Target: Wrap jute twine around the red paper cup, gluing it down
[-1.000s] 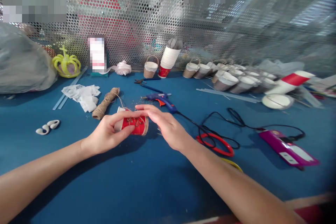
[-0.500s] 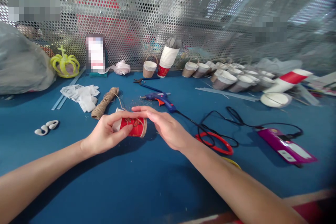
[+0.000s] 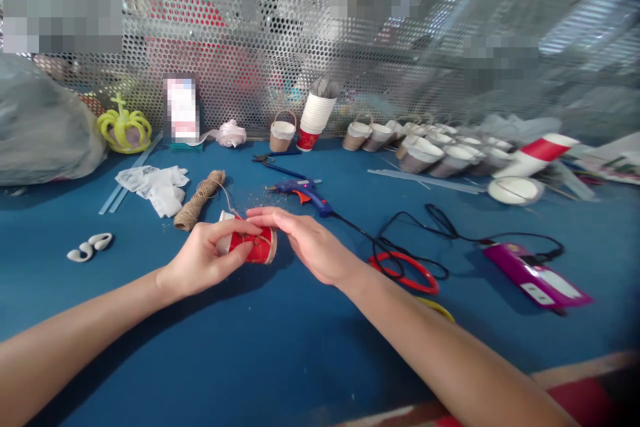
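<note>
My left hand (image 3: 197, 257) is closed around a red and white paper cup (image 3: 263, 250), which lies on its side with its base to the right. Twine runs across the cup's red wall, and a strand leads back to a skein of brown twine (image 3: 200, 201) on the table. My right hand (image 3: 315, 243) has its fingers stretched out flat beside the cup's far upper side. Whether those fingertips touch the cup or the strand, I cannot tell. Just behind lies a blue glue gun (image 3: 303, 192) with an orange trigger.
Pliers (image 3: 275, 161) lie beyond the glue gun, whose cable runs to a purple power strip (image 3: 537, 275) near a red ring (image 3: 407, 272). Stacked cups (image 3: 319, 113) and several small cup baskets (image 3: 423, 153) stand along the perforated screen. Left are white fabric (image 3: 157, 188) and earbuds (image 3: 90, 247).
My right fingers have shifted slightly left and lifted off my left fingers, uncovering more of the cup. My left hand still grips the cup. The view has turned slightly.
</note>
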Demonstrator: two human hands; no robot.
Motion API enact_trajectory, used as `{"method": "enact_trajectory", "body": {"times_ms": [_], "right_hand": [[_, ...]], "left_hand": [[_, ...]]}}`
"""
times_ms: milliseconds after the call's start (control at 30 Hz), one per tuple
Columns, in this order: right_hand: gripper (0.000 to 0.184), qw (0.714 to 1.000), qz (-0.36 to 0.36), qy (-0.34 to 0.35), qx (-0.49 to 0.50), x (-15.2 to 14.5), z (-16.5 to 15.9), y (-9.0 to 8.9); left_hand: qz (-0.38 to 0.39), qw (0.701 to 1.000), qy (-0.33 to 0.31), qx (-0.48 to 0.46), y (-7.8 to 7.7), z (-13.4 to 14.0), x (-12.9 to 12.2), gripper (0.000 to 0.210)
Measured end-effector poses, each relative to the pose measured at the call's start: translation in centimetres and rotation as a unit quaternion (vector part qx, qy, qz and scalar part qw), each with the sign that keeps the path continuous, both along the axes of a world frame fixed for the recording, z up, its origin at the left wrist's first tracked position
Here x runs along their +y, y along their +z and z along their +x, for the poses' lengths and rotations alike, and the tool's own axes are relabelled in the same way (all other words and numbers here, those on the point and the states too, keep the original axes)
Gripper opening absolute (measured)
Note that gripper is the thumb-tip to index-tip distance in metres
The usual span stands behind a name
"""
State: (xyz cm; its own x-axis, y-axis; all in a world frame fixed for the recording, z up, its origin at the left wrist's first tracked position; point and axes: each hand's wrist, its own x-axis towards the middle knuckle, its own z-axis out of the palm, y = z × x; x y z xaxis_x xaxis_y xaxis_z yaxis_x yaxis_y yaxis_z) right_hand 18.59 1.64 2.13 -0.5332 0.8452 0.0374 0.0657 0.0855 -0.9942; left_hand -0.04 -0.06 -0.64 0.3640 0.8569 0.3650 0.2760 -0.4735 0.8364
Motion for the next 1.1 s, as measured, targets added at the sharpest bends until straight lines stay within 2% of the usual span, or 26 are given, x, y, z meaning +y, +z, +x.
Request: {"method": "enact_trajectory", "body": {"times_ms": [67, 133, 200, 233, 267, 300, 400, 467, 600, 667, 767, 833, 900, 1000, 1100], "right_hand": [[0.034, 0.998, 0.046, -0.015, -0.051, 0.2, 0.3, 0.7], [0.033, 0.984, 0.106, -0.061, -0.128, 0.9, 1.1, 1.7], [0.035, 0.951, 0.155, -0.139, -0.228, 2.2, 2.4, 2.6], [0.034, 0.922, 0.175, -0.186, -0.290, 3.0, 3.1, 2.9], [0.032, 0.882, 0.182, -0.218, -0.375, 3.9, 3.9, 3.0], [0.030, 0.863, 0.176, -0.234, -0.412, 4.8, 4.5, 3.0], [0.012, 0.837, 0.134, -0.226, -0.480, 7.1, 5.9, 1.6], [0.013, 0.832, 0.107, -0.210, -0.503, 7.9, 6.2, 0.3], [0.023, 0.838, 0.086, -0.220, -0.492, 8.4, 6.1, -1.2], [0.022, 0.848, 0.086, -0.243, -0.464, 8.1, 6.1, -1.1], [0.032, 0.879, 0.089, -0.254, -0.394, 6.9, 6.3, 0.2], [0.035, 0.910, 0.079, -0.221, -0.343, 5.4, 6.3, 1.3], [0.024, 0.948, 0.024, -0.158, -0.276, 3.7, 6.2, 2.2], [0.022, 0.963, 0.013, -0.126, -0.239, 1.6, 5.9, 2.9], [0.024, 0.971, 0.009, -0.105, -0.213, 0.5, 5.6, 2.8]], "left_hand": [[-0.002, 1.000, 0.006, 0.004, 0.0, 0.0, 0.0, 0.018], [0.001, 1.000, 0.012, 0.007, 0.1, 0.1, 0.0, 0.019], [0.014, 1.000, 0.016, 0.011, 0.2, 0.0, 0.0, 0.019], [0.022, 1.000, 0.016, 0.014, 0.2, 0.0, -0.1, 0.019], [0.031, 0.999, 0.016, 0.019, 0.2, 0.0, -0.1, 0.019], [0.037, 0.999, 0.015, 0.025, 0.2, -0.1, -0.1, 0.019], [0.051, 0.998, 0.021, 0.041, 0.2, -0.2, 0.0, 0.020], [0.057, 0.997, 0.022, 0.044, 0.1, -0.2, 0.2, 0.019], [0.055, 0.997, 0.017, 0.048, -0.2, -0.2, 0.4, 0.019], [0.046, 0.997, 0.015, 0.052, -0.4, -0.3, 0.6, 0.019], [0.033, 0.998, 0.011, 0.058, -0.7, -0.4, 0.7, 0.019], [0.030, 0.998, 0.009, 0.060, -0.7, -0.5, 0.7, 0.019], [0.033, 0.997, 0.010, 0.063, -0.7, -0.5, 0.7, 0.019], [0.042, 0.997, 0.010, 0.070, -0.6, -0.6, 0.7, 0.020], [0.043, 0.997, 0.006, 0.070, -0.5, -0.6, 0.7, 0.020]]}}
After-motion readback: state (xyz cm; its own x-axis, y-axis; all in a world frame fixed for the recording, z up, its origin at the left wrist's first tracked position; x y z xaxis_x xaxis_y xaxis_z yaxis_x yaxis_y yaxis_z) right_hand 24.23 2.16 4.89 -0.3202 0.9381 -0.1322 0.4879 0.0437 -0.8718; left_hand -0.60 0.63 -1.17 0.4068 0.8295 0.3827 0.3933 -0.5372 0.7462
